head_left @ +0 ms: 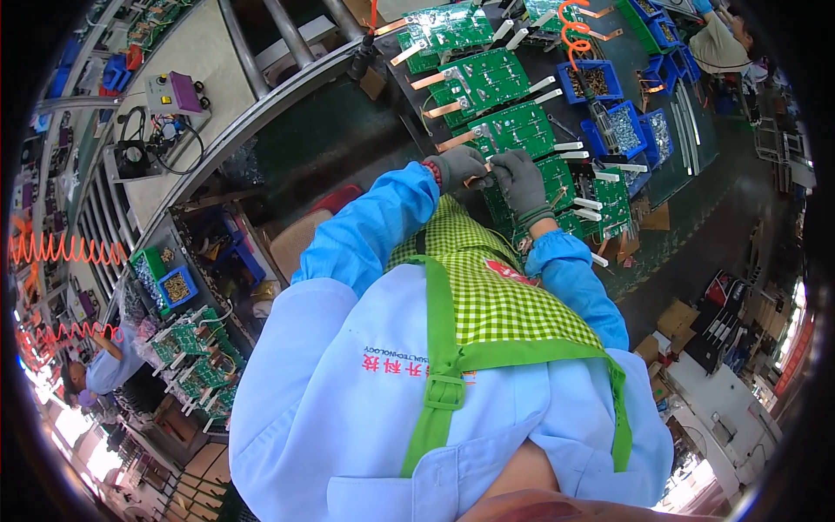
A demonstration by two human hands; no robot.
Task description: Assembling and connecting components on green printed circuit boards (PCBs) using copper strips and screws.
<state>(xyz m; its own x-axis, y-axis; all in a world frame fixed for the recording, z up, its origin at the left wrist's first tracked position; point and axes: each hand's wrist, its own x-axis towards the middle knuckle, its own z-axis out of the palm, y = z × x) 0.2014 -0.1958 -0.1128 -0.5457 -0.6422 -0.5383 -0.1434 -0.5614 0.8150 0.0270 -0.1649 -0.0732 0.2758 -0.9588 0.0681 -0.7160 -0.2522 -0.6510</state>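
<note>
My left hand (459,168) and my right hand (524,185), both in grey gloves, meet at the near left edge of a green circuit board (554,177). The left fingers are closed on a copper strip (477,182) at that edge. Beside them, the right fingers are pinched together over the board; what lies between them is too small to make out. Further away, more green circuit boards (513,132) lie in a row, with copper strips (446,110) jutting out at the left and white strips (565,146) at the right.
Blue bins of brass-coloured (591,82) and silvery (623,127) small parts stand right of the boards. An orange coiled hose (574,35) hangs above, with a screwdriver-like tool (600,115) below. A purple-and-grey box (177,94) sits on the left bench. Other people work at far left and far right.
</note>
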